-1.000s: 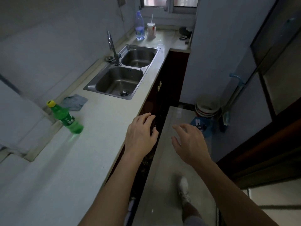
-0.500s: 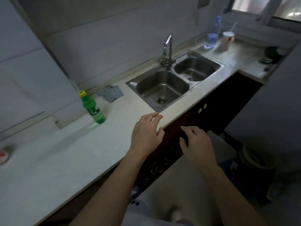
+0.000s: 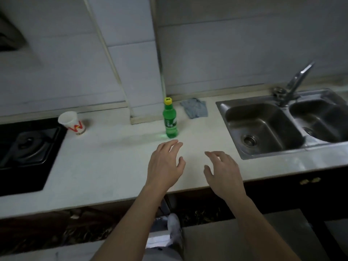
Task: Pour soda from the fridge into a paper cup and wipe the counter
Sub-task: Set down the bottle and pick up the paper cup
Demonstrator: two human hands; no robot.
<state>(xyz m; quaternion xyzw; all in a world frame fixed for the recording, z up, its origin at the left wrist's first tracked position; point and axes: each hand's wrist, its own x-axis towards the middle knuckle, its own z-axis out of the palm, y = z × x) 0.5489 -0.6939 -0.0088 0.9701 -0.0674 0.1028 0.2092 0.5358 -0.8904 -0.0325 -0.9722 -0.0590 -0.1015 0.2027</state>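
A green soda bottle [image 3: 170, 121] with a yellow cap stands upright on the white counter [image 3: 113, 162], near the wall. A white paper cup [image 3: 72, 123] with a red and yellow logo stands to its left, beside the stove. A grey-blue cloth [image 3: 195, 108] lies crumpled against the wall, just right of the bottle. My left hand [image 3: 164, 163] hovers over the counter just in front of the bottle, fingers spread, holding nothing. My right hand [image 3: 224, 172] hovers to its right near the counter's front edge, also spread and holding nothing.
A black gas stove [image 3: 26, 153] is set into the counter at the left. A steel double sink [image 3: 282, 125] with a tap [image 3: 295, 81] fills the right side. Dark cabinet fronts [image 3: 282, 193] run below the counter. A tiled wall rises behind.
The view has swung left to face the counter squarely, bringing the paper cup and stove into sight. Both hands have moved forward over the counter, closer to the bottle.
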